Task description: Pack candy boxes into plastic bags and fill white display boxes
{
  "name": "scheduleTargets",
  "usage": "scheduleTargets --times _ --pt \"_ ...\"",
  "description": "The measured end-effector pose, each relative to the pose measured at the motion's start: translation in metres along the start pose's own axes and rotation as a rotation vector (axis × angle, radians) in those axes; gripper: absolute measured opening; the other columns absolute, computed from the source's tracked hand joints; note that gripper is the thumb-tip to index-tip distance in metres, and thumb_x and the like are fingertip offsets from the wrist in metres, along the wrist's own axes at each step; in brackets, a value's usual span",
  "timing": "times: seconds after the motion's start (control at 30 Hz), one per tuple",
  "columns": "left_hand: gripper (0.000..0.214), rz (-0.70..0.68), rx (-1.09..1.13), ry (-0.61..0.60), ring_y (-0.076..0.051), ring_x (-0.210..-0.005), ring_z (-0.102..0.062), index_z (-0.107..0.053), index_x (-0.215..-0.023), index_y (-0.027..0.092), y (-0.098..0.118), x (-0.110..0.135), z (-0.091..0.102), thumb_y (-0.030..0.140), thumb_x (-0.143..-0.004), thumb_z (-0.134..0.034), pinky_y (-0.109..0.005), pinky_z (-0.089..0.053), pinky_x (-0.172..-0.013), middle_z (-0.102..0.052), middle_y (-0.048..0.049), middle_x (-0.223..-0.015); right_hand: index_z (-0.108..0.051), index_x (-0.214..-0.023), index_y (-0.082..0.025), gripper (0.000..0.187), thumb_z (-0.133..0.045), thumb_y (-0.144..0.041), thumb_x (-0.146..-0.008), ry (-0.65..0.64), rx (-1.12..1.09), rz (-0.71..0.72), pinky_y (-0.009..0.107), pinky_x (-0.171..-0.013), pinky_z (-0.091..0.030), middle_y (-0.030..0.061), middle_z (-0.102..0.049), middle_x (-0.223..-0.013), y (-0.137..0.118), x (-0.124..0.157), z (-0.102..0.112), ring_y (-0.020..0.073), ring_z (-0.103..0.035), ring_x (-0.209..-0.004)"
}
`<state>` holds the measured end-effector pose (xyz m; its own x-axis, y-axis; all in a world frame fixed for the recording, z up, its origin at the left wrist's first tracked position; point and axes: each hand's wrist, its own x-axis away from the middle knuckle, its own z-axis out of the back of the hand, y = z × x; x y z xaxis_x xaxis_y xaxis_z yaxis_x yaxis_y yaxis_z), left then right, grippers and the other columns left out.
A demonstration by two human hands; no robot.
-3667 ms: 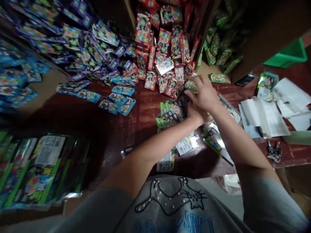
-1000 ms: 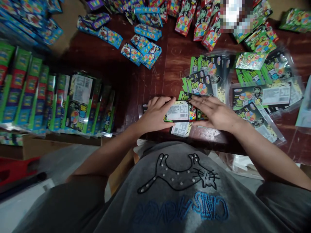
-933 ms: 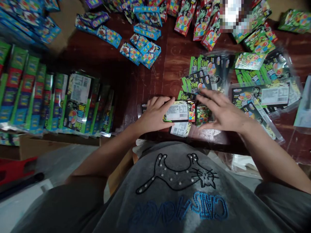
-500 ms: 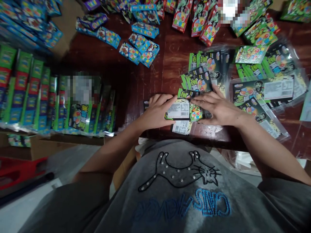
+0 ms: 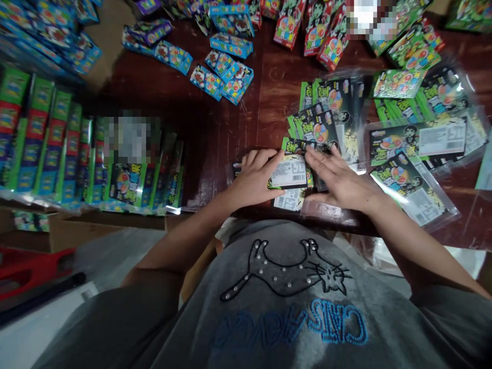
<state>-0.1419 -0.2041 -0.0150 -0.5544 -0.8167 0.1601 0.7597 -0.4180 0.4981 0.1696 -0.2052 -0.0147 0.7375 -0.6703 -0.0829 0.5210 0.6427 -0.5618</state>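
Note:
My left hand (image 5: 255,177) grips a black printed packaging bag (image 5: 290,174) by its left side, thumb on top and fingers around the edge. The bag's white label faces up. At its right end, a narrow strip of a small green box (image 5: 309,180) shows beside the bag; the rest is hidden. My right hand (image 5: 334,177) has its fingers stretched out and thumb apart, the fingertips touching the bag's right end. Under and behind the hands lie more black and green bags (image 5: 321,125), partly overlapping.
Loose blue boxes (image 5: 221,77) and red boxes (image 5: 290,23) lie at the back. Green boxes (image 5: 400,83) and clear-edged bags (image 5: 417,189) are spread at the right. At the left stands a row of filled packs (image 5: 38,138) above a cardboard box (image 5: 77,233).
The small green box, plainly visible beside the bag before, is now mostly out of sight at the bag's right end. My right hand's fingers have straightened, and its thumb has moved away.

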Motion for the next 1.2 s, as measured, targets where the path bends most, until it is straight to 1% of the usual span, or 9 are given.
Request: scheduleTargets --times 0.03,0.1,0.17,0.23,0.4,0.7,0.93,1.03,1.2 --pt "0.112 0.009 -0.006 0.008 -0.042 -0.137 -0.044 -0.031 -0.173 0.029 0.001 -0.001 -0.001 0.048 -0.080 -0.088 -0.058 -0.039 -0.117 -0.050 -0.0145 -0.158 -0.018 -0.179 -0.012 0.109 -0.065 -0.071 -0.100 0.027 -0.003 -0.027 0.077 -0.135 -0.026 0.0279 -0.027 -0.182 -0.002 0.001 -0.002 0.0430 -0.036 -0.168" --pt "0.110 0.023 -0.013 0.028 -0.042 -0.135 -0.044 -0.032 -0.173 0.027 0.003 -0.001 -0.002 0.048 -0.081 -0.087 -0.058 -0.039 -0.115 -0.050 -0.0150 -0.158 -0.035 -0.173 -0.013 0.098 -0.066 -0.069 -0.099 0.105 0.044 -0.125 0.081 -0.133 -0.024 0.0281 -0.020 -0.184 -0.007 0.004 -0.008 0.0446 -0.030 -0.170" --pt "0.107 0.027 -0.014 0.053 -0.042 -0.135 -0.045 -0.032 -0.173 0.027 0.005 -0.001 -0.004 0.049 -0.082 -0.085 -0.058 -0.039 -0.114 -0.051 -0.0152 -0.157 -0.059 -0.156 -0.019 0.072 -0.068 -0.064 -0.100 0.181 0.116 -0.209 0.086 -0.131 -0.020 0.0231 -0.027 -0.183 -0.013 0.006 -0.015 0.0457 -0.036 -0.168" --pt "0.107 0.036 -0.017 0.083 -0.042 -0.134 -0.045 -0.032 -0.173 0.027 0.006 0.000 -0.007 0.049 -0.082 -0.084 -0.057 -0.039 -0.114 -0.051 -0.0153 -0.157 -0.070 -0.141 -0.025 0.052 -0.069 -0.059 -0.102 0.217 0.157 -0.238 0.088 -0.130 -0.020 0.0181 -0.038 -0.180 -0.017 0.006 -0.021 0.0448 -0.042 -0.165" --pt "0.108 0.080 -0.051 0.103 -0.042 -0.137 -0.043 -0.033 -0.172 0.022 0.008 0.002 -0.010 0.051 -0.082 -0.084 -0.056 -0.038 -0.113 -0.051 -0.0176 -0.159 -0.076 -0.133 -0.027 0.041 -0.066 -0.055 -0.104 0.252 0.169 -0.196 0.089 -0.128 -0.023 0.0159 -0.046 -0.176 -0.013 0.000 -0.030 0.0438 -0.046 -0.163" --pt "0.099 0.093 -0.308 0.089 -0.046 -0.141 -0.044 -0.031 -0.174 0.004 0.023 0.010 -0.008 0.060 -0.100 -0.067 -0.056 -0.031 -0.115 -0.048 -0.0292 -0.162 -0.081 -0.133 -0.029 0.041 -0.061 -0.054 -0.108 0.167 0.145 -0.237 0.088 -0.129 -0.004 0.0113 -0.034 -0.182 -0.002 -0.007 -0.034 0.0434 -0.030 -0.170" --pt "0.080 0.025 -0.421 0.148 -0.042 -0.145 -0.048 -0.035 -0.176 0.032 0.030 0.007 -0.016 0.067 -0.107 -0.055 -0.055 -0.033 -0.114 -0.048 -0.0218 -0.167 -0.088 -0.112 -0.032 0.040 -0.062 -0.062 -0.105 0.385 0.040 -0.262 0.087 -0.128 0.004 0.0126 -0.055 -0.170 0.005 0.003 -0.047 0.0460 -0.039 -0.166" --pt "0.082 0.033 -0.406 0.144 -0.044 -0.145 -0.047 -0.036 -0.176 0.032 0.027 0.011 -0.015 0.068 -0.105 -0.058 -0.056 -0.033 -0.113 -0.047 -0.0218 -0.168 -0.089 -0.109 -0.032 0.038 -0.063 -0.060 -0.105 0.329 0.009 -0.307 0.086 -0.128 0.005 0.0115 -0.062 -0.164 -0.005 -0.003 -0.047 0.0446 -0.035 -0.168" --pt "0.090 0.074 -0.383 0.133 -0.048 -0.144 -0.045 -0.036 -0.176 0.028 0.022 0.013 -0.010 0.066 -0.100 -0.068 -0.060 -0.034 -0.113 -0.045 -0.0250 -0.168 -0.086 -0.120 -0.036 0.025 -0.073 -0.047 -0.102 0.165 -0.019 -0.399 0.089 -0.127 0.005 0.0048 -0.048 -0.175 -0.013 -0.021 -0.038 0.0427 -0.021 -0.173"
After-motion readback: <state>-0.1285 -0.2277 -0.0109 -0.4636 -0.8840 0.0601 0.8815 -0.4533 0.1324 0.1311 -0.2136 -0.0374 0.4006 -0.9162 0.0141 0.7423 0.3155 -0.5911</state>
